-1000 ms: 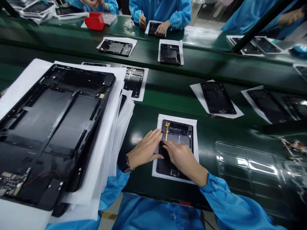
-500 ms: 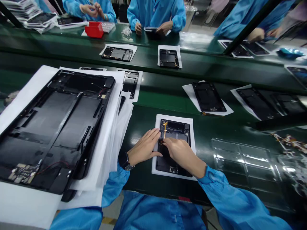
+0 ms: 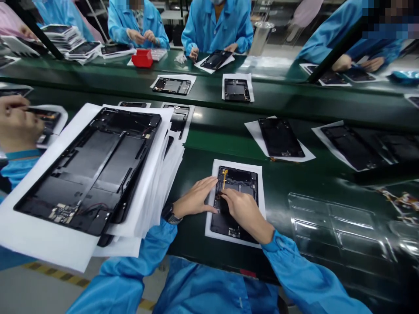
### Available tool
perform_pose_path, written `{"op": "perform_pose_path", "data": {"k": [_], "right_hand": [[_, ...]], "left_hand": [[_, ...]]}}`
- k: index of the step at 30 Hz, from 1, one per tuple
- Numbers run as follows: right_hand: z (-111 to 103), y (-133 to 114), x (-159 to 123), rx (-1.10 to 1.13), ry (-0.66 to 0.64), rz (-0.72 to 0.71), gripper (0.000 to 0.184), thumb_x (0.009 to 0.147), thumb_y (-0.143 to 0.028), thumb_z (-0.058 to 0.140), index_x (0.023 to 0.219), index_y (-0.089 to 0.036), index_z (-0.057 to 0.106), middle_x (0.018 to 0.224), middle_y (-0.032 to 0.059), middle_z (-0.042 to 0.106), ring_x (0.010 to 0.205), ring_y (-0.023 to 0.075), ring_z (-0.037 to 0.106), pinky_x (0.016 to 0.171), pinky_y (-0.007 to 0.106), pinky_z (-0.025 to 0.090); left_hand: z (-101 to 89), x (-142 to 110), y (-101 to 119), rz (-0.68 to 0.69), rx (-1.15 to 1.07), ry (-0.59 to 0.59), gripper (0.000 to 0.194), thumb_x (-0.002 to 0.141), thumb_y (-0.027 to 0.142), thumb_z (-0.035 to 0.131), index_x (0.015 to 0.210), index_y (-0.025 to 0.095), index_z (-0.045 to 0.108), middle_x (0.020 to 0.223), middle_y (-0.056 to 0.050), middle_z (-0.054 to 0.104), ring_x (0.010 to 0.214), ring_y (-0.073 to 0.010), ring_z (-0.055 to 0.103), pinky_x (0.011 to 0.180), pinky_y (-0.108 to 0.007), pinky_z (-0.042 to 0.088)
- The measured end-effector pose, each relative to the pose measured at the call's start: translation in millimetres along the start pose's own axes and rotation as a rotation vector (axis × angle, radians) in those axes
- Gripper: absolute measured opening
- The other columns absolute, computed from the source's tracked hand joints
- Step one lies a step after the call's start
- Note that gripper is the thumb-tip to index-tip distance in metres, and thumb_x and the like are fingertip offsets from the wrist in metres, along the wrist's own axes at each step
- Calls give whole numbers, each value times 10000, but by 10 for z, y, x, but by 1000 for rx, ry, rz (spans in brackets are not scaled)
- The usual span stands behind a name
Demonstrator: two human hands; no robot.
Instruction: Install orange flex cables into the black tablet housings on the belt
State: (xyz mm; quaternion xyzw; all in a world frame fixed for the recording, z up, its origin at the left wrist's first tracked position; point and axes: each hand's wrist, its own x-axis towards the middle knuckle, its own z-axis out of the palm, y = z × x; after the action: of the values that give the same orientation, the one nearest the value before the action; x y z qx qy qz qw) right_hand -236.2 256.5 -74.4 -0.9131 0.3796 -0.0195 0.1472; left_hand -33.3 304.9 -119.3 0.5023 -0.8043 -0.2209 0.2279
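Note:
A black tablet back housing (image 3: 234,222) lies on a white sheet (image 3: 209,232) in front of me. Near its upper left runs a narrow orange flex cable (image 3: 224,176). My left hand (image 3: 198,197) rests along the housing's left edge, fingers stretched out and thumb apart, holding nothing. My right hand (image 3: 244,209) reaches over the middle of the housing. Its thumb and forefinger are pinched at the lower, dark end of the flex cable; that end is partly hidden by the fingers.
Left stands a tall stack of tablet housings (image 3: 108,152) with paper between them. A clear plastic tray (image 3: 330,218) lies at right, with loose flex cables (image 3: 404,200) beyond. Other housings (image 3: 281,137) lie on the green bench. Co-workers sit opposite; another person's hand (image 3: 19,124) is at left.
My view has shifted slightly, and a co-worker's hand has come into sight at left. The tablet before the person opposite now lies turned and tilted. My hands stay almost in place.

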Motion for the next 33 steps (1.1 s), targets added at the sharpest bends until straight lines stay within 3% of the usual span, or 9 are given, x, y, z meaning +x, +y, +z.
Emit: {"op": "perform_pose_path", "data": {"k": [6, 15, 18, 20, 22, 24, 27, 30, 33], "right_hand": [[135, -21, -55, -28, 12, -17, 245, 1006, -228, 403, 1117, -182, 617, 1018, 59, 699, 848, 197, 674, 665, 280, 423], [-50, -196, 145, -173, -111, -120, 152, 917, -100, 450, 977, -116, 589, 883, 98, 672, 768, 201, 659, 601, 280, 371], [-117, -217, 274, -170, -119, -176, 202, 873, -33, 449, 982, -94, 608, 864, 107, 680, 804, 222, 668, 622, 282, 384], [-177, -186, 312, -164, -122, -192, 195, 878, -41, 454, 926, -111, 630, 832, 96, 689, 786, 222, 673, 624, 280, 394], [-260, -117, 262, -99, -63, -140, 197, 920, -104, 460, 898, -138, 653, 826, 82, 703, 779, 213, 680, 650, 273, 419], [-360, -11, 100, 62, 121, -9, 220, 961, -194, 458, 956, -163, 676, 894, 70, 723, 814, 204, 688, 713, 272, 454], [-487, 206, -333, 323, 410, 183, 248, 964, -305, 483, 1048, -190, 687, 986, 59, 731, 865, 206, 696, 778, 283, 494], [-466, 431, -862, 455, 461, 242, 266, 938, -386, 518, 1018, -215, 706, 1040, 55, 724, 900, 215, 699, 797, 286, 527], [-193, 571, -1308, 611, 450, 368, 280, 879, -457, 580, 980, -244, 733, 1043, 35, 727, 937, 215, 700, 814, 246, 548]], "left_hand": [[25, -2, 1, -16, 7, -7, 1014, 736, 543, 742, 1518, 184, 206, 1545, -161, 275, 1456, -265, 223, 1186, -426, 254], [-36, -22, -2, -37, -36, -41, 967, 740, 455, 781, 1501, 178, 254, 1547, -159, 272, 1455, -271, 226, 1183, -450, 263], [-157, 27, -9, -50, -86, -83, 665, 871, 245, 647, 1457, 152, 347, 1514, -130, 349, 1425, -225, 300, 1183, -393, 281], [-238, 198, 7, -133, -57, 13, 452, 923, 113, 467, 1373, 151, 459, 1431, -96, 467, 1346, -185, 412, 1159, -351, 315], [-278, 492, 34, -267, 76, 127, 393, 948, 123, 395, 1325, 138, 505, 1351, -97, 532, 1264, -201, 473, 1119, -363, 346], [-262, 842, 47, -352, 217, 126, 375, 955, 227, 462, 1309, 116, 523, 1297, -122, 555, 1211, -251, 486, 1059, -392, 378], [-179, 1259, 7, -355, 286, -9, 297, 894, 271, 588, 1149, 124, 625, 1119, -118, 627, 1088, -267, 531, 954, -380, 416], [-149, 1447, -97, -326, 310, -108, 127, 882, 245, 594, 917, 149, 670, 942, -88, 647, 980, -228, 554, 896, -338, 417], [-316, 1620, -263, -311, 377, -135, 116, 899, 208, 554, 908, 155, 657, 1017, -89, 626, 1022, -210, 527, 904, -318, 396]]}}
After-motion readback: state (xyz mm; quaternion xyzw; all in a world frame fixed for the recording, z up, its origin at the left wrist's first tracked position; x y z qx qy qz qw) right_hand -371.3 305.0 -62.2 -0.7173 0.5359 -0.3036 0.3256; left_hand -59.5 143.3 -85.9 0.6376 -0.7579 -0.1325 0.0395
